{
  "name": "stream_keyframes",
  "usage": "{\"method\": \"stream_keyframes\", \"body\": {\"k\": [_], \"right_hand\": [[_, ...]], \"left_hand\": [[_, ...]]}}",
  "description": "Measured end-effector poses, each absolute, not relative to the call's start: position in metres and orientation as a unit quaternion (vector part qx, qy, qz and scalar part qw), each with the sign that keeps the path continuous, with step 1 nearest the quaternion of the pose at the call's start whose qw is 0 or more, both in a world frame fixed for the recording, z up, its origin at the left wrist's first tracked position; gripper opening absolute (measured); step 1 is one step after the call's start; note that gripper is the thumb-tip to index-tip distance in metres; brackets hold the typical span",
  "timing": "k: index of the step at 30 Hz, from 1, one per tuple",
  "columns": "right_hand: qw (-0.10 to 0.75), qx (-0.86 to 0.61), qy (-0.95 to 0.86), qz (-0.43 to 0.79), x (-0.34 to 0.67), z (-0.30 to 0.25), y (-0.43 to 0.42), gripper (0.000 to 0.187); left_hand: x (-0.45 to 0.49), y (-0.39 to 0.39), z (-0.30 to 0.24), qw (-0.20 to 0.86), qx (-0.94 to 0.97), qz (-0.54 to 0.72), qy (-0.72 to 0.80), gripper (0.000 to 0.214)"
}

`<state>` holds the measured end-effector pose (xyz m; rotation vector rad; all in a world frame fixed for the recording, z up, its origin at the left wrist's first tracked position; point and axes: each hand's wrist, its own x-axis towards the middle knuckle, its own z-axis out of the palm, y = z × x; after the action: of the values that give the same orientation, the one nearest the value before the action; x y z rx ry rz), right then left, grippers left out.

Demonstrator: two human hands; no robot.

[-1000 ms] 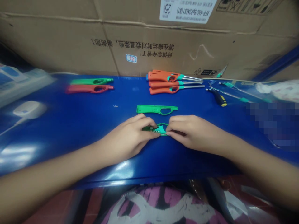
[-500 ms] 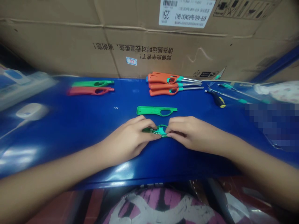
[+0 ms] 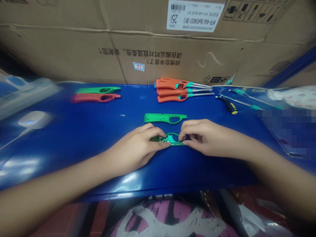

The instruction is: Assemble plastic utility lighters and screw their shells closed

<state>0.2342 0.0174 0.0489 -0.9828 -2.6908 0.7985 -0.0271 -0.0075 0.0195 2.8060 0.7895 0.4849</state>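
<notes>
One green half-shell [image 3: 156, 118] lies by itself. Nearer the person than it are one green casing [image 3: 156, 139] and two hands, left [image 3: 139, 144] and right [image 3: 209, 138]. Beyond it: three orange lighters [image 3: 172, 91]. Left of it: two handle bodies, one green [image 3: 97, 90], one red [image 3: 92, 97]. Right of it: one screwdriver [image 3: 228, 104].
</notes>
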Motion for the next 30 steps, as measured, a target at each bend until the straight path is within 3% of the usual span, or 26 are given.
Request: {"method": "stream_keyframes", "body": {"k": [9,12,16,24,27,30], "right_hand": [[0.130,-0.392,-0.868,0.276,0.232,0.048,0.022,0.013],[0.169,-0.413,-0.883,0.148,0.236,0.045,0.029,0.017],[0.090,-0.392,-0.915,0.008,0.242,0.036,0.038,0.026],[0.102,-0.406,-0.908,0.035,0.240,0.034,0.045,0.011],[0.153,-0.429,-0.889,0.055,0.238,0.035,0.044,0.011],[0.242,-0.449,-0.846,0.157,0.234,0.036,0.040,0.015]], "left_hand": [[-0.026,-0.008,0.021,0.069,0.947,0.158,0.271,0.035],[-0.027,-0.008,0.018,0.067,0.943,0.171,0.276,0.033],[-0.028,-0.005,0.013,0.078,0.934,0.199,0.287,0.029],[-0.032,0.005,0.013,0.100,0.914,0.261,0.294,0.026],[-0.037,0.009,0.022,0.062,0.904,0.298,0.301,0.029],[-0.043,0.013,0.032,-0.012,0.903,0.297,0.309,0.032]]}}
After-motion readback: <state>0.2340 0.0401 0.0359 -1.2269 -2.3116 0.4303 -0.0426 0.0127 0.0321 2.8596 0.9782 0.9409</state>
